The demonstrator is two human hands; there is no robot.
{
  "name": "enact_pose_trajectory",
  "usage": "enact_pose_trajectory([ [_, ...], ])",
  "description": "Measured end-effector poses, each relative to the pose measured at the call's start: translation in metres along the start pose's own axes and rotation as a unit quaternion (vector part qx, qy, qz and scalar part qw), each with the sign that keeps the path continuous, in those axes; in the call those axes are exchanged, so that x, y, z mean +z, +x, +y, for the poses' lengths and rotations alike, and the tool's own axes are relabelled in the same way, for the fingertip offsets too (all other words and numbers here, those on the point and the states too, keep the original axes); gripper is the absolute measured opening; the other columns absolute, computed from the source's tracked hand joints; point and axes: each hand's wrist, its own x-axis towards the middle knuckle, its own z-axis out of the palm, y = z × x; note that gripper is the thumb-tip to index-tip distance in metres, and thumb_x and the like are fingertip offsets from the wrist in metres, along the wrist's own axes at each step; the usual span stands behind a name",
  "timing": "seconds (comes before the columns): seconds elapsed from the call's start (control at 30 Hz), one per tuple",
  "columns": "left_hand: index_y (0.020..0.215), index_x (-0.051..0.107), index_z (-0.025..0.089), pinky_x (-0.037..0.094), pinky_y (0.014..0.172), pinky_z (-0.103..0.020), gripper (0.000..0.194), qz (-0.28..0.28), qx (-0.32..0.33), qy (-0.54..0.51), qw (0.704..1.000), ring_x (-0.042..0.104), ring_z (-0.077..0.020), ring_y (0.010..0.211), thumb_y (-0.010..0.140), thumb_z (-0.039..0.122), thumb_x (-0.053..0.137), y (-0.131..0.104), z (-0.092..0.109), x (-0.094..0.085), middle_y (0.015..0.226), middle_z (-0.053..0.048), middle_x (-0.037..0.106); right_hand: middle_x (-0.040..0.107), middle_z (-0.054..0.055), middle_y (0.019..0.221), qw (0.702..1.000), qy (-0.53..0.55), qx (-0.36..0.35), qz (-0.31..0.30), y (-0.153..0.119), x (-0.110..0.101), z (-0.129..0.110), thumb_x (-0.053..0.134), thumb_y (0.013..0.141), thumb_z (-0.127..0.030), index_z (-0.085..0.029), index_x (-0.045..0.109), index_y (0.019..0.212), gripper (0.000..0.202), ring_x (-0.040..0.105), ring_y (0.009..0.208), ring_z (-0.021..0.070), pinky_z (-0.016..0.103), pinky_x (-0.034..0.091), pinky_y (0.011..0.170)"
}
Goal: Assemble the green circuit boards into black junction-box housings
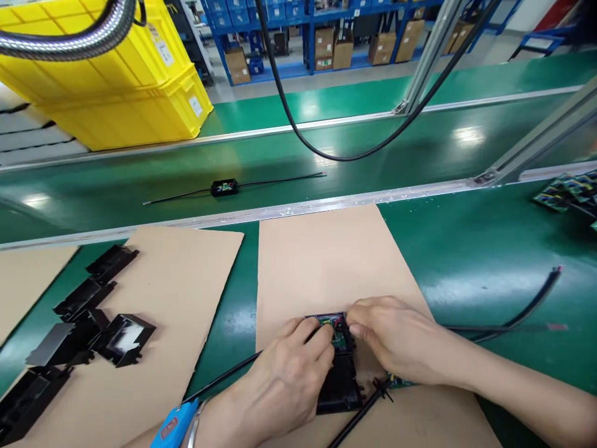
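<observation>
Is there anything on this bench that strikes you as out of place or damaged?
Nothing looks clearly damaged. The black housings at left lie jumbled, some straddling the edge of the cardboard; one shows a whitish patch inside, perhaps glare.

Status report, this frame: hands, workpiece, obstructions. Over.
Left hand on circuit board in open black case. Right hand at case's upper right corner. Left fingers partly hide board; black cable close by.
</observation>
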Motion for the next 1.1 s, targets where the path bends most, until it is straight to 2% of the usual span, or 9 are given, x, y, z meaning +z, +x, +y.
enact_pose_trajectory([
  [0.27, 0.106, 0.062, 0.010, 0.044, 0.101, -0.045, 0.023, 0.003, 0.007, 0.026, 1.000, 0.052, -0.0296, 0.113, 0.091, 0.016, 0.046, 0.000, 0.002, 0.005, 0.121, -0.012, 0.059, 0.046, -0.003, 0.060, 0.995, 0.046, 0.029, -0.086, 0.012, -0.015, 0.000, 0.043, 0.088, -0.017, -0.019, 0.040, 0.063, 0.025, 0.040, 0.059, 0.0118, 0.026, 0.029, 0.057],
  [0.4, 0.109, 0.062, 0.010, 0.042, 0.103, -0.045, 0.025, 0.015, 0.005, 0.012, 1.000, 0.052, -0.0285, 0.114, 0.091, 0.016, 0.046, -0.001, 0.000, 0.006, 0.122, -0.011, 0.059, 0.052, -0.002, 0.060, 0.986, 0.071, 0.069, -0.135, 0.014, -0.015, 0.003, 0.044, 0.082, -0.013, -0.018, 0.045, 0.062, 0.021, 0.044, 0.059, 0.0113, 0.024, 0.031, 0.055],
  [0.57, 0.105, 0.062, 0.009, 0.042, 0.104, -0.045, 0.025, 0.029, 0.023, -0.003, 0.999, 0.053, -0.0285, 0.113, 0.086, 0.012, 0.046, -0.005, -0.004, 0.005, 0.118, -0.012, 0.061, 0.061, 0.003, 0.059, 0.982, -0.032, 0.080, -0.167, 0.024, -0.020, -0.006, 0.043, 0.080, -0.012, -0.017, 0.056, 0.060, 0.024, 0.048, 0.054, 0.0133, 0.026, 0.032, 0.053],
  [0.7, 0.107, 0.061, 0.009, 0.044, 0.103, -0.044, 0.029, 0.023, 0.025, -0.022, 0.999, 0.056, -0.0272, 0.110, 0.083, 0.008, 0.044, -0.004, -0.006, -0.001, 0.116, -0.014, 0.061, 0.071, 0.011, 0.070, 0.968, -0.123, 0.042, -0.214, 0.033, -0.023, -0.017, 0.045, 0.078, -0.010, -0.013, 0.069, 0.068, 0.026, 0.059, 0.060, 0.0181, 0.029, 0.034, 0.054],
  [0.83, 0.135, 0.045, 0.005, 0.049, 0.094, -0.045, 0.054, -0.005, 0.019, -0.019, 1.000, 0.056, -0.0277, 0.104, 0.081, 0.006, 0.042, 0.002, -0.006, -0.008, 0.114, -0.016, 0.060, 0.073, 0.013, 0.075, 0.966, -0.144, 0.028, -0.212, 0.039, -0.019, -0.021, 0.050, 0.076, -0.013, -0.014, 0.074, 0.073, 0.023, 0.065, 0.068, 0.0219, 0.030, 0.041, 0.058],
  [0.9, 0.140, 0.041, 0.007, 0.052, 0.087, -0.045, 0.058, -0.028, 0.009, -0.010, 1.000, 0.057, -0.0274, 0.098, 0.082, 0.008, 0.043, 0.006, -0.003, -0.010, 0.109, -0.014, 0.060, 0.073, 0.012, 0.073, 0.967, -0.142, 0.040, -0.206, 0.042, -0.019, -0.022, 0.052, 0.075, -0.015, -0.015, 0.074, 0.074, 0.022, 0.066, 0.068, 0.0228, 0.031, 0.043, 0.059],
  [1.0, 0.139, 0.043, 0.008, 0.053, 0.080, -0.044, 0.056, -0.064, -0.007, 0.003, 0.998, 0.056, -0.0270, 0.092, 0.083, 0.012, 0.044, 0.010, 0.003, -0.010, 0.104, -0.012, 0.060, 0.072, 0.014, 0.074, 0.968, -0.138, 0.053, -0.203, 0.039, -0.021, -0.021, 0.053, 0.075, -0.016, -0.013, 0.073, 0.075, 0.021, 0.066, 0.068, 0.0242, 0.032, 0.043, 0.057],
  [1.03, 0.139, 0.042, 0.008, 0.053, 0.080, -0.045, 0.057, -0.071, -0.009, 0.005, 0.997, 0.056, -0.0275, 0.093, 0.083, 0.013, 0.044, 0.011, 0.005, -0.010, 0.105, -0.012, 0.060, 0.072, 0.015, 0.075, 0.970, -0.140, 0.052, -0.192, 0.035, -0.022, -0.019, 0.052, 0.077, -0.016, -0.012, 0.073, 0.077, 0.022, 0.066, 0.068, 0.0248, 0.032, 0.043, 0.057],
  [1.1, 0.141, 0.040, 0.007, 0.052, 0.082, -0.045, 0.059, -0.075, -0.015, -0.001, 0.997, 0.055, -0.0280, 0.096, 0.082, 0.014, 0.044, 0.011, 0.007, -0.010, 0.107, -0.012, 0.061, 0.071, 0.015, 0.078, 0.981, -0.144, 0.037, -0.128, 0.023, -0.021, -0.013, 0.051, 0.079, -0.017, -0.012, 0.071, 0.085, 0.022, 0.065, 0.070, 0.0252, 0.033, 0.042, 0.058],
])
